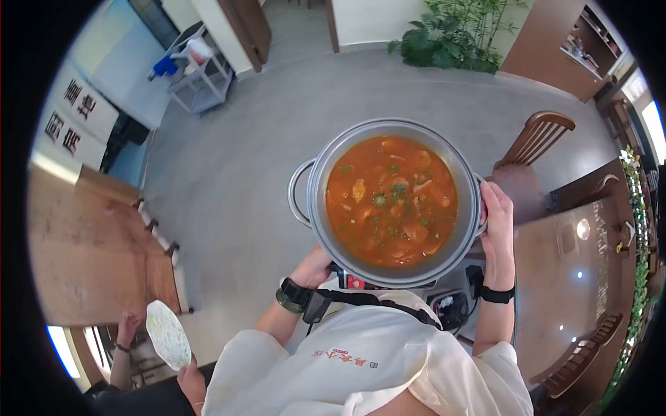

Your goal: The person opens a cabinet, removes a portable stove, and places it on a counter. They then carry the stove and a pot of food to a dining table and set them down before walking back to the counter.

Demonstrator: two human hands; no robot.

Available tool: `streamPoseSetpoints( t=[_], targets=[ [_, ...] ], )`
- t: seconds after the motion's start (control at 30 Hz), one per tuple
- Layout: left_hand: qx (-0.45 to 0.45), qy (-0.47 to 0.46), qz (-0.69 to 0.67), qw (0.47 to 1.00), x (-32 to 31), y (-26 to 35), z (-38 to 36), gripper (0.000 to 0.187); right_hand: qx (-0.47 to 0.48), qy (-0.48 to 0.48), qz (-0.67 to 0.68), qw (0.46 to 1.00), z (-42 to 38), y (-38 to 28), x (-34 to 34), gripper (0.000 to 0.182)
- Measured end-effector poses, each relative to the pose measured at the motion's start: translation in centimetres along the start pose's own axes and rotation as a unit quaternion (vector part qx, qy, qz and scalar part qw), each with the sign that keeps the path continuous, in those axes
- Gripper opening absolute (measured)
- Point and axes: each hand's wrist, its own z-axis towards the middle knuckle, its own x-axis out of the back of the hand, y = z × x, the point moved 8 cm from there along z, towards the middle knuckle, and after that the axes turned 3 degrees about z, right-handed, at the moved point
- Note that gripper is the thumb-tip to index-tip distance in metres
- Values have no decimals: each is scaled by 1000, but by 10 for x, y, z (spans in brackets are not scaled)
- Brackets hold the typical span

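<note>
A wide steel pot [320,208] of red-orange soup, with pale chunks and green herb bits in it, is held out in front of my body. My right hand [497,208] is closed around the loop handle on its right side. The left loop handle [298,193] has no hand on it. Below the pot's lower left rim is my left hand [317,266]; its fingers are hidden beneath the pot, next to a dark edge. Part of a flat appliance with a red label [354,282] shows under the rim, mostly covered.
At lower left a co-worker's hand [189,380] holds a white oval plate [154,310] with pale shreds. A wooden table [97,256] stands left, another table [548,277] right, with a wooden chair [538,142]. A cart [208,87] and plants [444,41] are farther back.
</note>
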Motion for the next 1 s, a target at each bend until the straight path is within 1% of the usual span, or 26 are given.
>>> streamPoseSetpoints(
  t=[0.03, 0.07, 0.17, 0.2, 0.27, 0.3, 0.33, 0.43, 0.47, 0.5, 0.53, 0.63, 0.67, 0.73, 0.77, 0.8, 0.9, 0.93, 0.97, 1.0],
  targets=[
    [5, -11, 5, 1000, -3, 18, 28, 36, 5, 11, 1, 1000, 25, -7, -2, 26],
    [12, -21, 11, 1000, -5, 27, 44, 37, -6, 0, -3, 1000, 37, -11, 1, 24],
    [7, -41, 50, 998, -41, 91, 129, 38, 22, 52, 12, 998, 123, -26, 7, 25],
    [14, -38, 74, 996, -49, 107, 148, 39, 26, 53, 28, 998, 149, -31, 10, 25],
    [28, -47, 79, 995, -69, 139, 200, 39, 12, 88, 23, 996, 198, -44, 15, 26],
    [29, -56, 79, 995, -79, 146, 210, 40, 12, 103, 19, 994, 201, -53, 20, 27],
    [41, -43, 91, 994, -90, 159, 232, 39, 16, 112, 19, 993, 226, -58, 24, 27],
    [66, -91, 124, 986, -119, 186, 315, 40, 21, 133, 19, 991, 303, -63, 44, 27],
    [62, -89, 117, 987, -132, 196, 338, 40, 25, 141, 24, 989, 328, -67, 53, 27],
    [55, -90, 111, 988, -152, 211, 358, 39, 33, 149, 30, 988, 354, -75, 62, 27],
    [46, -94, 106, 989, -172, 223, 374, 39, 67, 157, 44, 984, 372, -82, 71, 27],
    [4, -83, 64, 995, -236, 273, 464, 38, 22, 173, 84, 981, 472, -103, 98, 27],
    [24, -80, 84, 993, -248, 280, 499, 36, 47, 177, 80, 980, 507, -108, 110, 25],
    [68, -119, 99, 986, -272, 293, 571, 35, 29, 190, 57, 980, 571, -118, 129, 25],
    [77, -156, 115, 978, -272, 281, 534, 35, 42, 202, 49, 977, 517, -130, 132, 25],
    [70, -158, 107, 979, -299, 301, 560, 33, 48, 209, 51, 975, 552, -135, 141, 25],
    [66, -169, 145, 973, -339, 317, 643, 33, 56, 248, 66, 965, 612, -137, 176, 24],
    [88, -190, 153, 966, -354, 317, 661, 34, 58, 262, 70, 961, 626, -138, 189, 24],
    [108, -224, 164, 954, -394, 325, 704, 34, 72, 286, 72, 953, 658, -151, 216, 24],
    [130, -247, 172, 945, -426, 328, 721, 35, 66, 299, 80, 949, 671, -153, 238, 24]
  ],
)
